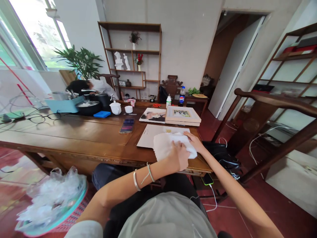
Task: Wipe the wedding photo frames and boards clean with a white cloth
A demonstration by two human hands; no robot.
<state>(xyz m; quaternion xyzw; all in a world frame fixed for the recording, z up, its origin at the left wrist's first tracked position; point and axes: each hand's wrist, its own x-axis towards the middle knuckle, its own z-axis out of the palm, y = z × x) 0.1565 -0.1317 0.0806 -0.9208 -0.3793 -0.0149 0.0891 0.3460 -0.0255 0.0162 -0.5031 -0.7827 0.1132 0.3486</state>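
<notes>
A white fluffy cloth (162, 145) is spread partly over a flat white panel or book (146, 137) at the table's front edge. My left hand (180, 156), with two bands on its wrist, has its fingers pressed into the cloth's middle. At the cloth's right side, my right hand (194, 141) grips the edge, its fingertips near the panel's far right corner. Part of the panel is hidden under the cloth. Just behind lie a photo book (153, 115) and a cream box with a framed picture (183, 114).
The wooden table (109, 132) also carries a phone (127, 126), white teapot (115, 107), blue box (102, 114), white bottle (168, 100) and cola bottle (182, 96). A basket of plastic bags (56, 201) stands lower left; a wooden chair (260, 122) stands right. Another person leans behind the table.
</notes>
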